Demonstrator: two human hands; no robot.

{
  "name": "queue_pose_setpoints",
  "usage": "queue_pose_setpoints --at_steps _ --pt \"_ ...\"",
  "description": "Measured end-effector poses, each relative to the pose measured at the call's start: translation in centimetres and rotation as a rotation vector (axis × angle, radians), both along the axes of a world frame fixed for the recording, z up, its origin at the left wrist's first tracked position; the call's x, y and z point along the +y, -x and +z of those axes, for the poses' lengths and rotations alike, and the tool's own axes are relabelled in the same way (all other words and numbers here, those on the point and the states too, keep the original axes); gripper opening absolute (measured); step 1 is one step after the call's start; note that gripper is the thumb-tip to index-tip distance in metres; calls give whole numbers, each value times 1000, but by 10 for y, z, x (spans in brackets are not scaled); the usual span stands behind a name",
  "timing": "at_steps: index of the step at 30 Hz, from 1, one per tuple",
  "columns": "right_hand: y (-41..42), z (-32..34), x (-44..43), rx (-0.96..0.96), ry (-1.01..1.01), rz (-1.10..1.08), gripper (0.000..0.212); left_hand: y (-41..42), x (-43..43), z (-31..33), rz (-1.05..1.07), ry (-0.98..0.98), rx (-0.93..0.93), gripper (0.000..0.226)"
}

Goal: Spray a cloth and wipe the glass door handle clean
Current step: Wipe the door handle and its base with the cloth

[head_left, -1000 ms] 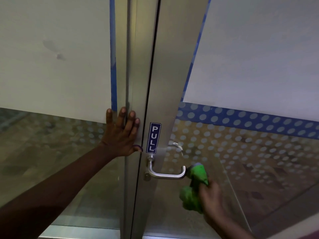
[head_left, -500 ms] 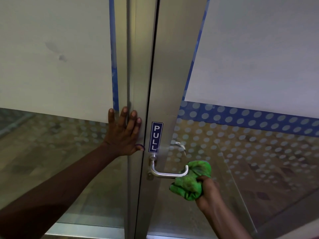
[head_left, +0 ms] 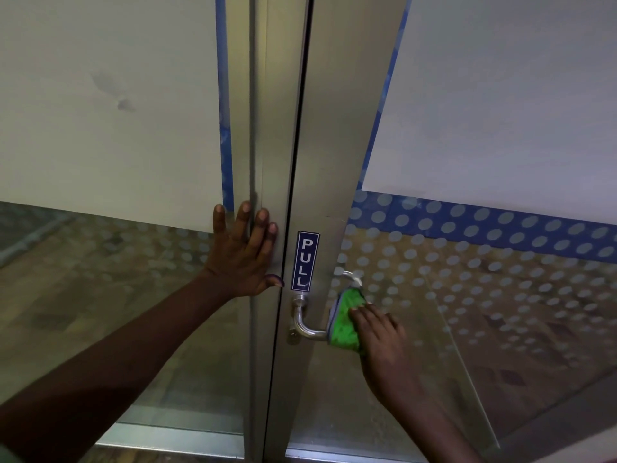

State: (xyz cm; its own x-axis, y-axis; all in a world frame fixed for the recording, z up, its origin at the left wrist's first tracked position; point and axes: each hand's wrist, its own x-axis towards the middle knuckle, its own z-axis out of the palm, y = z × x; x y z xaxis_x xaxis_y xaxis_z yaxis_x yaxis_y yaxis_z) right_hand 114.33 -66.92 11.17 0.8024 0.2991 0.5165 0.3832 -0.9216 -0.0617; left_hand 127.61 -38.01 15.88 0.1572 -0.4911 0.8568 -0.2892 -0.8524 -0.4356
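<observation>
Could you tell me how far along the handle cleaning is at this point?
Wiping is under way: the right hand presses the green cloth over the free end of the door handle. The left hand lies flat on the frame. The bare bend near the door looks left to wipe.

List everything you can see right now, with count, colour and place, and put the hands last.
handle: 1, silver lever, low on the right door frame; its outer end is wrapped by the cloth
cloth: 1, green, bunched over the handle's outer end
PULL sign: 1, blue with white letters, on the frame just above the handle
door frame: silver metal uprights, centre, with a dark seam between them
white panels: 2, upper left and upper right glass
dotted band: 1, blue with pale dots, below the right panel
left hand: flat and open against the left frame upright
right hand: pressing the cloth onto the handle
</observation>
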Motion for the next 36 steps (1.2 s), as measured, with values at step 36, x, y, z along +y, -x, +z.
queue_pose_setpoints --at_steps 36 --pt "53 -10 55 1287 -1825 -12 52 76 -30 -17 -21 10 241 63"
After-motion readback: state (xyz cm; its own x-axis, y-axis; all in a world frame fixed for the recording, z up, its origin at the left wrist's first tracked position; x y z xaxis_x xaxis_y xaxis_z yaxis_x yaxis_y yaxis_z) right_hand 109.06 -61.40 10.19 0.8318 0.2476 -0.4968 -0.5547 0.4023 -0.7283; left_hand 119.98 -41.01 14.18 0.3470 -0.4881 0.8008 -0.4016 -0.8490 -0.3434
